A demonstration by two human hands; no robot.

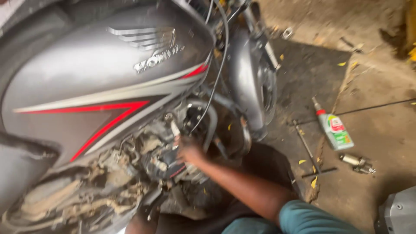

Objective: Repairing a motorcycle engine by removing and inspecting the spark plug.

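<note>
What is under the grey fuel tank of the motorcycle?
Under the fuel tank sits the muddy engine with cables and a curved exhaust pipe. The right hand reaches into it, its fingers hiding the part they touch. The left hand is out of view.

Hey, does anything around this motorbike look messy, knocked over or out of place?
Yes. A green oil bottle lies on its side on the dirty floor, beside a long T-shaped wrench and a loose metal part. The engine, where the right hand reaches, is caked in dried mud.
</note>
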